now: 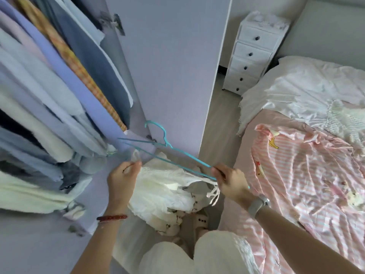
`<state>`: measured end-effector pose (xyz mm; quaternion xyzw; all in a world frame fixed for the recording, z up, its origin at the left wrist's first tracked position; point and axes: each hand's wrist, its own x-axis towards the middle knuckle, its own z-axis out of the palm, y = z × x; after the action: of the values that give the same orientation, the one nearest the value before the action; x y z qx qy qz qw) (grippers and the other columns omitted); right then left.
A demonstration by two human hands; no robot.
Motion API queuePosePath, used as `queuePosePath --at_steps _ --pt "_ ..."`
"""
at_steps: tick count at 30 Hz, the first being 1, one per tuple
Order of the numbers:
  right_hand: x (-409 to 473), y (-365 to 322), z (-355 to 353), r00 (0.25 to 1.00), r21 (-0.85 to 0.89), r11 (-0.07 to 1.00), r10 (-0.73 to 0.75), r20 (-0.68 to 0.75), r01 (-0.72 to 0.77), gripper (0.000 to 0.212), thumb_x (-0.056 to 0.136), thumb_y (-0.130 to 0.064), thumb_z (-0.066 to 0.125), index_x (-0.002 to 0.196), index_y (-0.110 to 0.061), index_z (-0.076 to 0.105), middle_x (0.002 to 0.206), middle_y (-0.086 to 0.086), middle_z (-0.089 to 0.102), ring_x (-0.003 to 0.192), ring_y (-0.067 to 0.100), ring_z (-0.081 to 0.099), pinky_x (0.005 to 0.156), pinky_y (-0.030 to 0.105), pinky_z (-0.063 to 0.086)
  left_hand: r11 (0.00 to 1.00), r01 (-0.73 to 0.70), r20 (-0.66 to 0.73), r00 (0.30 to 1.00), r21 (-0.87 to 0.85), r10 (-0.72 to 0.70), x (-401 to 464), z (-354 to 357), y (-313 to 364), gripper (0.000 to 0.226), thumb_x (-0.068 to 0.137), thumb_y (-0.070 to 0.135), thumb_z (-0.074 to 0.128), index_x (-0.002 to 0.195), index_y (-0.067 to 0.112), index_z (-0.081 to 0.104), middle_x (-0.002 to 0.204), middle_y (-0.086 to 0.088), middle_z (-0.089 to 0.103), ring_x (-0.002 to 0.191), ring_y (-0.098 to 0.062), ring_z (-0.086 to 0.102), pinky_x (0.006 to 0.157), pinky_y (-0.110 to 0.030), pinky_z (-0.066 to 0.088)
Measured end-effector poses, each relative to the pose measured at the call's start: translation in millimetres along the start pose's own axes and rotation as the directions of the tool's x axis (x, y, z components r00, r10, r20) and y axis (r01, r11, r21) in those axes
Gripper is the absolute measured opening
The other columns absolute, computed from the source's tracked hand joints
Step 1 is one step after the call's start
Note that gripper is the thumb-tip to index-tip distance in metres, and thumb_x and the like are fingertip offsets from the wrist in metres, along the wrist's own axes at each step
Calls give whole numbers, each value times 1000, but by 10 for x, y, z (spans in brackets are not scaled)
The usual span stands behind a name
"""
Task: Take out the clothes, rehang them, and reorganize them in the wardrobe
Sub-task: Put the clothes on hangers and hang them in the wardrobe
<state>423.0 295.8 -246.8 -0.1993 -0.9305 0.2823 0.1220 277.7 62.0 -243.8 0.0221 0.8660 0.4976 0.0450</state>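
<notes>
Right hand [230, 181] pinched the right end of the turquoise hanger [167, 150], fingers curled round the thin wire; thin white straps [213, 191] dangled just below that grip. Left hand [122, 179] pinched a corner of the white garment [164, 194], fingertips closed on the fabric near the hanger's left end. Garment slung under the hanger, mostly bunched and hanging low, apparently not seated on both shoulders yet. Held in front of the body, between the open wardrobe door [173, 76] and the bed [306, 175], outside the wardrobe. Likely risks: strap could slip off the smooth wire end if the hanger tilted further; loose straps could tangle round the right fingers; bunched fabric could drop to the floor if the left pinch let go before the shoulder was hooked; hook could snag neighbouring clothes on the way in. Wardrobe [39, 244] at left packed tight with hung garments [49, 95] in blue, lilac, cream and an orange check, little slack visible for another. White drawer unit [250, 56] beyond the door, drawers closed, contents not visible.
</notes>
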Motion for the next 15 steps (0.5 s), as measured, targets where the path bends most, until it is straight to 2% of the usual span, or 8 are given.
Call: queuePosePath --at_steps 4,7,12,15 --pt "423 -544 212 976 72 980 -194 102 187 18 92 -23 49 91 -14 65 73 10 67 71 34 62 61 33 42 988 105 -295 946 -114 -134 40 -671 41 27 83 25 62 57 24 57 56 6 55 55 -7 47 52 -21 37" --pt "768 -1050 340 925 164 932 -348 155 323 15 92 -19 52 88 -12 64 70 12 65 65 33 59 61 35 43 980 101 -456 874 -169 -169 60 -1164 124 29 83 27 64 56 18 56 54 2 51 53 -12 44 53 -26 38" --pt "1258 -1994 557 823 331 812 -548 152 480 18 91 -16 53 83 -5 64 70 18 64 64 37 57 63 44 47 979 85 -668 719 -188 -191 86 -1904 239 26 84 28 65 59 21 58 57 6 53 58 -13 47 62 -27 40" --pt "1473 -2557 703 769 454 745 -614 178 489 17 91 -15 52 83 -4 62 70 14 63 66 35 56 64 39 44 984 83 -780 600 -157 -175 112 -2274 286 23 84 31 64 65 19 61 59 6 54 63 -13 49 66 -27 40"
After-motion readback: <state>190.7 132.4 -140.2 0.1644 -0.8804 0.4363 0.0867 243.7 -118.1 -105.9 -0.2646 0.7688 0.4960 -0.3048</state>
